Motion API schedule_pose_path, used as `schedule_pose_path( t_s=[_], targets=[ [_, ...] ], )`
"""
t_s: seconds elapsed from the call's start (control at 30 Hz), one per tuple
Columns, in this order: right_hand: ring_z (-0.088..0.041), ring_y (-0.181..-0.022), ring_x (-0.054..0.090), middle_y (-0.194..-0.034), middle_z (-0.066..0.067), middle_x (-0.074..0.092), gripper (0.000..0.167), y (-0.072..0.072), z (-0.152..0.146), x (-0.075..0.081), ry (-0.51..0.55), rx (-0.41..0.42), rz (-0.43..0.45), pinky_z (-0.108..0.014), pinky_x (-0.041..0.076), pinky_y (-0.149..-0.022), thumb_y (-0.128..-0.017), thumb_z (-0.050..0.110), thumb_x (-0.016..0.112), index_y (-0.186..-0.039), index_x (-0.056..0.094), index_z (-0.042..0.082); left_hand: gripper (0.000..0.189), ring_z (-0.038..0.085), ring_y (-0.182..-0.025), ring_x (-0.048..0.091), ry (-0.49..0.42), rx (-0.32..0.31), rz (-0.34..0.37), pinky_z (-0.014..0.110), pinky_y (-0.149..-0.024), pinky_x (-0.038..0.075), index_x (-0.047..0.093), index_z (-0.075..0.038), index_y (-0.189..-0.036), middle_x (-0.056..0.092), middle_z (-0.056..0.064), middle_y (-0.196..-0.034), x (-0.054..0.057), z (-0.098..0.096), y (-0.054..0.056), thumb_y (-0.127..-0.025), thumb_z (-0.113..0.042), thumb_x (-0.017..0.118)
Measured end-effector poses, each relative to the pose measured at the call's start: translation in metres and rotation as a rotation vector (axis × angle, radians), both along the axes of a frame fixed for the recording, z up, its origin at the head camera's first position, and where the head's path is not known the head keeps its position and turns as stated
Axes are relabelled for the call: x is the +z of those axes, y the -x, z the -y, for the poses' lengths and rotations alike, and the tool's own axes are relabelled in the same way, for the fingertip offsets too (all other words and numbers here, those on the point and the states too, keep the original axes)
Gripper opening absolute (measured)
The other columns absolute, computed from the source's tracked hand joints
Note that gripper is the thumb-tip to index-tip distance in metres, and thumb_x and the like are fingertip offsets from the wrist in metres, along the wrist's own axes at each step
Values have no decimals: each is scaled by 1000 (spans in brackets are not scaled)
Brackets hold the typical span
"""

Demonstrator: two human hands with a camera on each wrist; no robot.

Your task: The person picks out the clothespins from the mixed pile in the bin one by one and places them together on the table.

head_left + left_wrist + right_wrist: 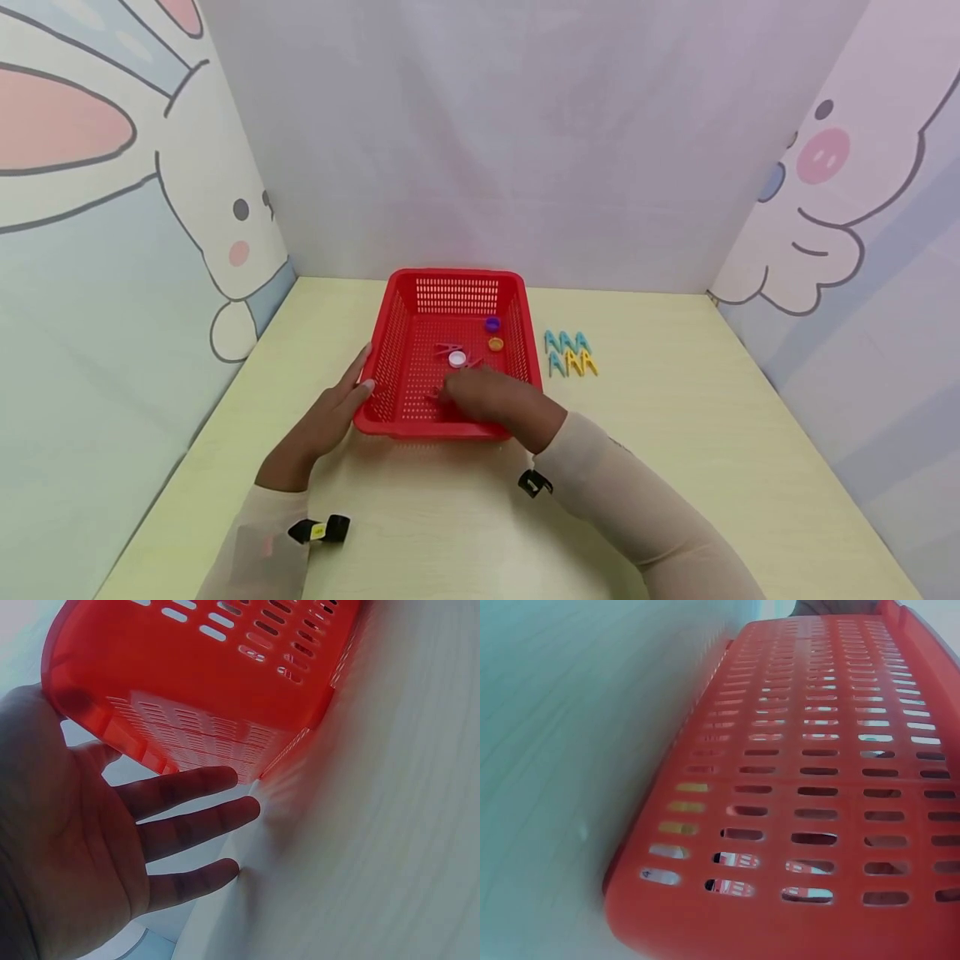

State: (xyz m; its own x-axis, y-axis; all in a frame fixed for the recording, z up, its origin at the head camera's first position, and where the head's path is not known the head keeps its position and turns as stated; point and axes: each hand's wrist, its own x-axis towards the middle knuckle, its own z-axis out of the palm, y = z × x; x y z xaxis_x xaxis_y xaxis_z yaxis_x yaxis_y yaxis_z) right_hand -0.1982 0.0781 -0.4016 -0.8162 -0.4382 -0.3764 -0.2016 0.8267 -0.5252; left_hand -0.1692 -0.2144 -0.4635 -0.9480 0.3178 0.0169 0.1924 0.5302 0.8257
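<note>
A red plastic basket (450, 429) with slotted walls stands on the table. My left hand (333, 417) is at its left side, touching the rim; in the left wrist view its fingers (199, 829) are straight and spread. Inside the basket, my right hand (480, 393) reaches down near the front right. A small pink piece (432, 396) shows at its fingertips, but whether the fingers grip it is hidden. Beyond the hand lie a pink clothespin (448, 347), another pink piece (474, 362), a white cap (457, 359), an orange cap (496, 343) and a purple cap (492, 323).
To the right of the basket, several blue clothespins (565, 342) and two yellow clothespins (588, 362) lie in two rows on the pale wooden table (675, 433). A white cloth wall (525, 167) rises behind; cartoon-printed panels stand on both sides.
</note>
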Motion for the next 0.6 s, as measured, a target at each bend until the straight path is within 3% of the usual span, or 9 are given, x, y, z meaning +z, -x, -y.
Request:
schedule_pose_path(
  t_s=[0.1, 0.23, 0.43, 0.6],
  targets=[
    [-12, -94, 68, -107, 7, 71, 62, 3, 2, -3, -86, 202, -231, -29, 64, -78, -74, 34, 100, -131, 75, 27, 75, 26, -112, 67, -2, -1, -6, 44, -98, 60, 5, -30, -178, 66, 19, -137, -1, 0, 0, -115, -38, 46],
    [-11, -99, 65, -115, 8, 70, 69, 5, 5, -4, -138, 324, -399, -27, 63, -82, -73, 32, 102, -137, 77, 26, 75, 26, -112, 67, -6, -3, 0, 44, -98, 60, 5, -32, -178, 66, 18, -137, -2, 1, 1, -115, -38, 46],
    [-15, -106, 71, -125, 4, 76, 71, 4, 10, 0, -168, 382, -530, -31, 65, -90, -73, 33, 102, -139, 77, 27, 76, 26, -111, 68, -14, -10, 1, 44, -98, 60, 5, -32, -178, 66, 18, -136, -3, 2, 2, -115, -38, 46],
    [-18, -116, 75, -130, 3, 77, 72, 2, 11, 5, -163, 388, -545, -37, 65, -96, -74, 31, 101, -141, 75, 24, 76, 26, -111, 68, -4, 1, 5, 43, -97, 60, 5, -31, -178, 67, 18, -136, -2, 1, 2, -114, -38, 47]
  ],
)
